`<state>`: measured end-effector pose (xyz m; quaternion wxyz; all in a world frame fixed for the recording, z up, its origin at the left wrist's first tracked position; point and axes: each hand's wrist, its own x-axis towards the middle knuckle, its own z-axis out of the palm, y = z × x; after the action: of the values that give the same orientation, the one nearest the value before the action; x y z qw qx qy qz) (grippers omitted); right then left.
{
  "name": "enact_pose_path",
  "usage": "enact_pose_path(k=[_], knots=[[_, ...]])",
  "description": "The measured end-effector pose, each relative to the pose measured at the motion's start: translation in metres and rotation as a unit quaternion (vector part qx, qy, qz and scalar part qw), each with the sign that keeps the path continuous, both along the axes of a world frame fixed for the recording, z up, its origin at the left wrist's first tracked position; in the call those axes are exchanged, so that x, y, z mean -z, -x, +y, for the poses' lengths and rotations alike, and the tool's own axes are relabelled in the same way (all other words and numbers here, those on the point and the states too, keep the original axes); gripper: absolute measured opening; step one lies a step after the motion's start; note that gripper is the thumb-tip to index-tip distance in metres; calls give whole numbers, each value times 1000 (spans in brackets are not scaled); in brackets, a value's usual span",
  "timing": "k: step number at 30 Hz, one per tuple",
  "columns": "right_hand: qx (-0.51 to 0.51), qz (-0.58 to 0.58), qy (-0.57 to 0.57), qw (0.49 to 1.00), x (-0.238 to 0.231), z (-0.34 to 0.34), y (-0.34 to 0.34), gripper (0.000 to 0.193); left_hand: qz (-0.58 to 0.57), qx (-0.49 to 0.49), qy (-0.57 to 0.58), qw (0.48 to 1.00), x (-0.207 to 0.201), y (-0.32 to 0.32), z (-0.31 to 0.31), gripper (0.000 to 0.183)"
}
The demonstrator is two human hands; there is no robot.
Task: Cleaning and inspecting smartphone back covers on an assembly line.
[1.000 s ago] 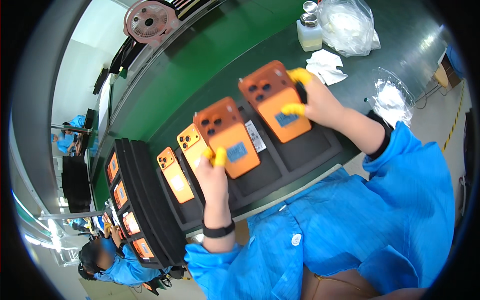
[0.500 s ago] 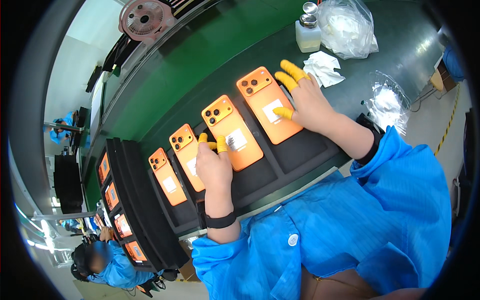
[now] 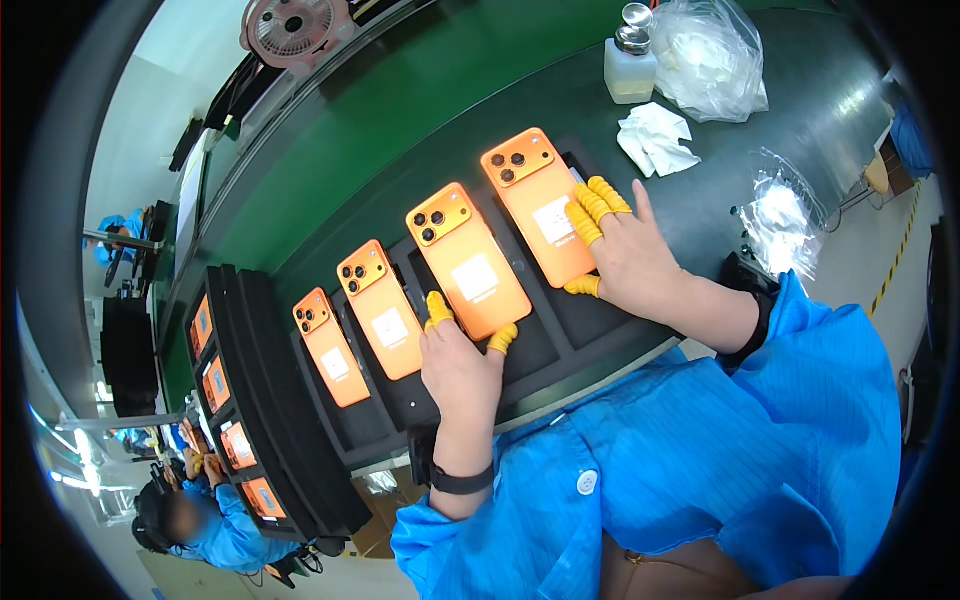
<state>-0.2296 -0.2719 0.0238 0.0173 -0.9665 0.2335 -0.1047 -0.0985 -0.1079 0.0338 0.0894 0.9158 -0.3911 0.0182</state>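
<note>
Four orange smartphones lie camera side up in a row on a black tray [image 3: 552, 338], each with a white label. My left hand [image 3: 462, 375] has yellow finger cots and straddles the lower end of the second phone from the right [image 3: 470, 262], a finger at its left edge and the thumb at its lower right corner. At the rightmost phone [image 3: 530, 205], my right hand [image 3: 635, 255] grips the right edge with cot-covered fingers, its thumb at the bottom edge and little finger raised. The two other phones, the middle-left phone [image 3: 380, 310] and leftmost phone [image 3: 332, 348], are untouched.
Stacked black trays [image 3: 285, 400] with more orange phones stand at left. At the back right are a pump bottle [image 3: 630, 75], a crumpled white wipe [image 3: 655, 138] and a clear plastic bag [image 3: 708, 60]. Another clear bag [image 3: 785, 225] lies beyond my right wrist. A co-worker [image 3: 215, 525] sits lower left.
My left hand has moved right, from between two phones to the lower end of the second from the right. My right hand has shifted down along the rightmost phone, its thumb leaving the label.
</note>
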Motion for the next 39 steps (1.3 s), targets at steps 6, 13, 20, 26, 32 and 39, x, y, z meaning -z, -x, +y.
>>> enact_pose_path(k=[6,13,20,26,32,39], knots=[[-23,-26,22,999,11,2,2,74,85,-59,109,989,4,-3,4,53],[-28,-45,36,998,7,-1,3,74,110,-53,66,990,-6,-2,-1,54],[-38,-10,44,998,3,-3,0,68,84,-47,64,993,0,-6,-3,59],[-58,-43,-10,997,13,-11,10,67,253,-37,282,925,8,-6,4,78],[-72,-96,-53,991,14,-17,21,70,264,34,347,899,12,1,2,88],[-60,-111,-81,989,12,-16,22,62,186,77,369,907,19,7,-6,71]])
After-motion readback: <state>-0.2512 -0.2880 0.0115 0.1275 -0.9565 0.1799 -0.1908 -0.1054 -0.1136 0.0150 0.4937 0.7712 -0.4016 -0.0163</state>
